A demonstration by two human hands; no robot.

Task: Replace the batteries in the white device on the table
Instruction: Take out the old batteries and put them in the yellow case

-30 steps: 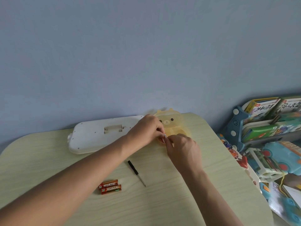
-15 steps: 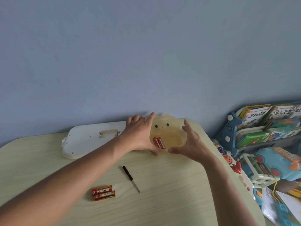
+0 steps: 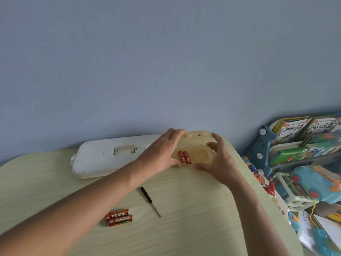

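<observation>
The white device (image 3: 103,159) lies flat at the back of the table, its battery compartment (image 3: 124,149) facing up. To its right stands a translucent yellow box (image 3: 200,156) with two red batteries (image 3: 184,157) inside. Its hinged lid (image 3: 197,137) leans forward over the box. My left hand (image 3: 160,154) grips the box's left side, fingers on the lid's top corner. My right hand (image 3: 219,163) grips the right side, thumb at the front rim. Two orange HUATAI batteries (image 3: 119,217) lie side by side near the front of the table.
A small black-handled screwdriver (image 3: 149,201) lies on the pale wooden table (image 3: 184,233) between my forearms. A rack of children's books and toys (image 3: 304,154) crowds the floor past the table's right edge. A blue wall stands right behind the table.
My hands left the box's front, where they pinched something small, and moved to its two sides. The lid, upright half a second ago, has tipped forward.
</observation>
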